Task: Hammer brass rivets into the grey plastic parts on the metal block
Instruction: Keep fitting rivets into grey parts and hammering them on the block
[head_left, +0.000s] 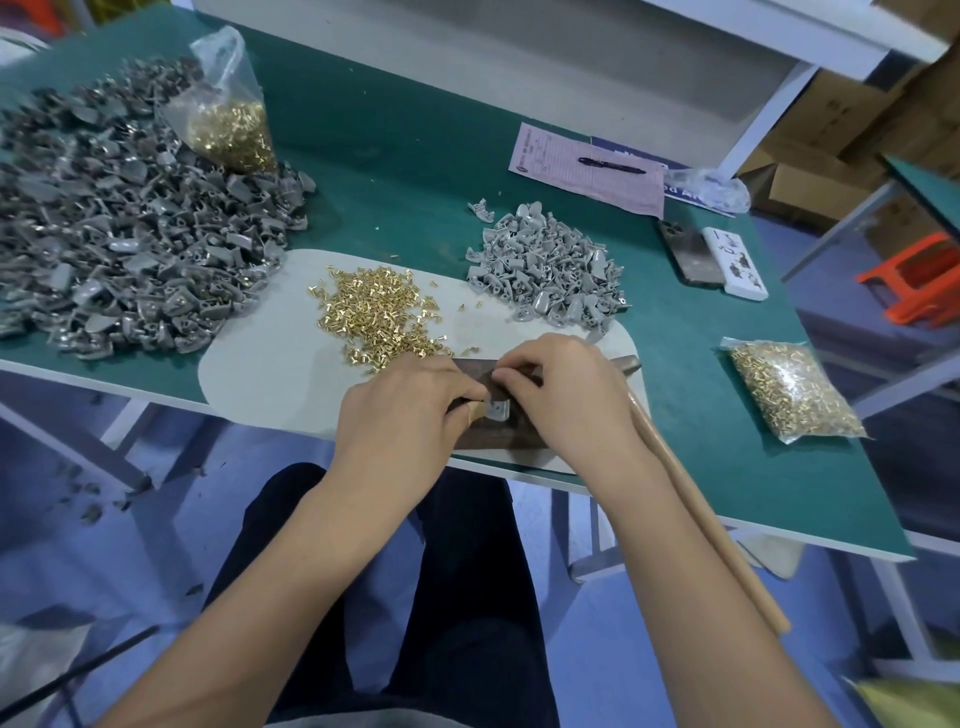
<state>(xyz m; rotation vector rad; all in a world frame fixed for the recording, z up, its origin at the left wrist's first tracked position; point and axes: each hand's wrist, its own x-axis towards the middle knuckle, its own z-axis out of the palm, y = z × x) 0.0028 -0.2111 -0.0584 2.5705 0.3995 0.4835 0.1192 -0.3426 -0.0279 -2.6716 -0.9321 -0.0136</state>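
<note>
We've got both hands pinching at the grey part on the block, left hand and right hand meeting over it, hammer lying loose just right of the right hand.

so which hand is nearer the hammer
Right. The right hand lies right beside the hammer, just left of its handle; the left hand sits farther left, across the metal block.

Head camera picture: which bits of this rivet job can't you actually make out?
- Metal block: mostly hidden under both hands.
- Grey plastic part: only a corner shows between the fingers; whether a rivet sits in it is too small to tell.
- Hammer: the right hand and forearm cover part of its head and handle.
- Paper form: print too small to read.
- Large grey pile: cut off by the left edge.
</note>
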